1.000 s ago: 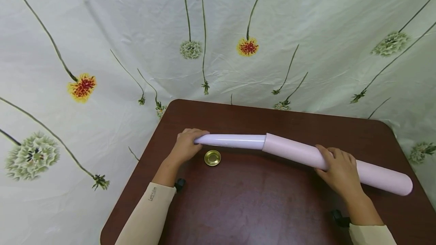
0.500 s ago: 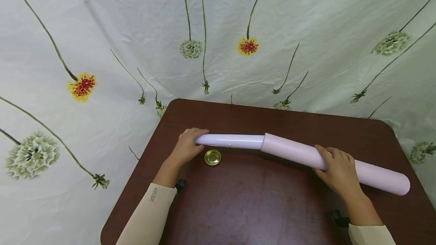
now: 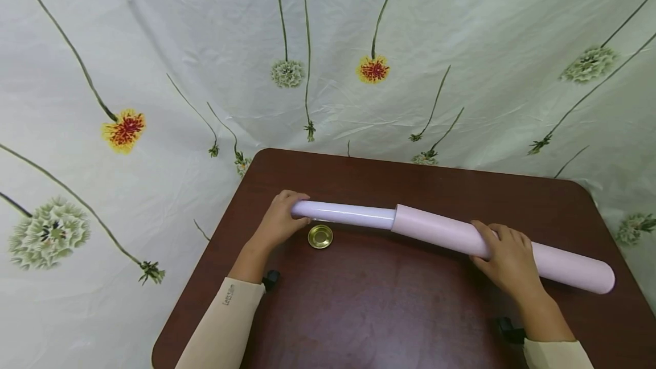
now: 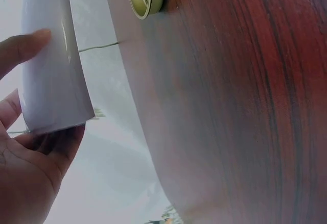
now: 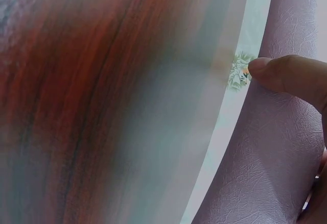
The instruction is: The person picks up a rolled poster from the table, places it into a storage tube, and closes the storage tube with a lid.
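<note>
Over the brown table [image 3: 389,306], my left hand [image 3: 279,224] grips the pale roll [image 3: 345,214] by its left end, my right hand [image 3: 512,263] grips the pink tube [image 3: 438,228]; roll's right end inside tube, gold dish [image 3: 320,237] just near-side

from above, the head view faces forward and down; 2 close, tilted wrist views share the table [image 3: 389,295] and patterned cloth [image 3: 333,44].

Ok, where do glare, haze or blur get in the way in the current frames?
Head view: mostly clear, with a bright streak along the pale roll and a soft sheen on the table; left wrist: milky haze over part of the table, a highlight down the roll; right wrist: a pale, blurry patch, perhaps a reflection, across the table, while the pink tube shows crisp texture.
</note>
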A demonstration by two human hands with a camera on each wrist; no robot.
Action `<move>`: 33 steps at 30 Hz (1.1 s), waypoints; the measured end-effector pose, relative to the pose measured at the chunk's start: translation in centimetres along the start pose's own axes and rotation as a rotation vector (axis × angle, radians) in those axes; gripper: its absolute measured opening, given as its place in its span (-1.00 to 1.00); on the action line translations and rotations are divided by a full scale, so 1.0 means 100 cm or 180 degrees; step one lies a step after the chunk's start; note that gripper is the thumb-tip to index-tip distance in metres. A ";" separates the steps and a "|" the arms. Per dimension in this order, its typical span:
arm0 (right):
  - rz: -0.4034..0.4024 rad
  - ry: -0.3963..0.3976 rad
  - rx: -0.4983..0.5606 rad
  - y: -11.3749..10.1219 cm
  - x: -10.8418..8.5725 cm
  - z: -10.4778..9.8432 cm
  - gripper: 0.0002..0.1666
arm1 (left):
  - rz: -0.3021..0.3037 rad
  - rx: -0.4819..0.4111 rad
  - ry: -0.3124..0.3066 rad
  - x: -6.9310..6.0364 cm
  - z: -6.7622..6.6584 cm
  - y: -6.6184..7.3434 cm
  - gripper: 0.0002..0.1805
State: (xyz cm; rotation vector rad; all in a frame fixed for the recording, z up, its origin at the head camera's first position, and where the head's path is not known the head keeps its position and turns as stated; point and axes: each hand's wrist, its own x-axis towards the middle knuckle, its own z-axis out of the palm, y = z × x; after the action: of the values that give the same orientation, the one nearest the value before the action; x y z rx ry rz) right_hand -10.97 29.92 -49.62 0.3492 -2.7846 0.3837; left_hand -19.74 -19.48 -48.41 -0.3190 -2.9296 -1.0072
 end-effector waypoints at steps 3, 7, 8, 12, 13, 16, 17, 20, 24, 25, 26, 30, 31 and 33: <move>-0.0011 -0.0007 -0.0003 0.000 -0.001 0.000 0.02 | -0.0049 -0.0040 -0.0050 -0.001 0.000 0.000 -0.41; -0.0021 0.0001 0.0012 0.001 -0.001 0.001 0.03 | -0.0055 -0.0096 -0.0067 -0.002 0.000 -0.003 -0.42; -0.0025 0.0005 0.0012 0.000 -0.001 0.001 0.03 | -0.0054 -0.0112 -0.0065 -0.002 0.000 -0.004 -0.42; -0.0066 0.0046 0.0017 -0.001 -0.002 0.002 0.02 | -0.0074 -0.0210 -0.0058 -0.003 -0.001 -0.006 -0.39; -0.0073 0.0051 0.0016 -0.001 -0.002 0.002 0.02 | -0.0089 -0.0237 -0.0064 -0.003 -0.001 -0.006 -0.39; -0.0079 0.0046 0.0023 -0.002 -0.003 0.002 0.02 | -0.0154 -0.0338 -0.0076 -0.004 -0.001 -0.005 -0.37; -0.0077 0.0042 0.0027 -0.002 -0.003 0.002 0.02 | -0.0183 -0.0377 -0.0082 -0.005 -0.001 -0.004 -0.36; -0.0079 0.0034 0.0033 -0.003 -0.003 0.002 0.02 | -0.0244 -0.0440 -0.0080 -0.006 -0.001 -0.004 -0.32; -0.0079 0.0024 0.0029 -0.003 -0.004 0.003 0.02 | -0.0274 -0.0486 -0.0009 -0.005 0.001 -0.004 -0.24; -0.0079 0.0020 0.0031 -0.003 -0.004 0.003 0.02 | -0.0262 -0.0501 0.0021 -0.005 0.001 -0.005 -0.21; -0.0081 0.0022 0.0030 -0.003 -0.004 0.003 0.03 | -0.0271 -0.0532 0.0055 -0.005 0.002 -0.005 -0.18; -0.0092 0.0036 0.0037 -0.002 -0.004 0.004 0.03 | -0.0268 -0.0649 0.0183 -0.005 0.004 -0.006 -0.09; -0.0095 0.0036 0.0036 -0.002 -0.004 0.005 0.03 | -0.0287 -0.0690 0.0206 -0.005 0.004 -0.006 -0.09; -0.0100 0.0038 0.0041 -0.002 -0.004 0.005 0.03 | -0.0325 -0.0739 0.0230 -0.006 0.005 -0.005 -0.12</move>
State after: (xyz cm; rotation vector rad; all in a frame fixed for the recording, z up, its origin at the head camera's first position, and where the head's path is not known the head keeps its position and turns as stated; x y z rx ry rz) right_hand -10.69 29.63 -50.20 0.3919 -2.7626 0.3951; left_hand -19.26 -19.67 -49.21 -0.1353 -2.7928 -1.3466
